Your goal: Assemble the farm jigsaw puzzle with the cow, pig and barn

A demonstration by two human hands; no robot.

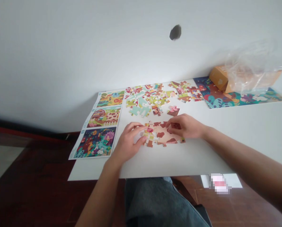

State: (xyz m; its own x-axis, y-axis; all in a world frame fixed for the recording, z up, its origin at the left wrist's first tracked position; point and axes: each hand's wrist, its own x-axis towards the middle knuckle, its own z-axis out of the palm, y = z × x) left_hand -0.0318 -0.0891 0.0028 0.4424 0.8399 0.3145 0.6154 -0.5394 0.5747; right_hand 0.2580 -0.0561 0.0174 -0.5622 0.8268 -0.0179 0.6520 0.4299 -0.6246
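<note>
A partly joined puzzle section (164,137) showing a brown-and-cream cow lies flat near the table's front edge. At its left end, my left hand (129,140) has its index finger and thumb apart, both touching the pieces by the cow's pink muzzle. My right hand (187,126) reaches over from the right, thumb and index finger pinched on a puzzle piece in the cow's body. Most of that piece is hidden by the fingers. Just beyond the section lie a loose piece with a pink pig (173,109) and a piece with a brown-haired figure (157,110).
Loose puzzle pieces (152,96) are heaped toward the wall. On the left, a picture sheet (103,116) with three scenes overhangs the white table (237,132). An orange box (219,77) and clear plastic bag (249,72) sit on a dark printed board (237,101), back right.
</note>
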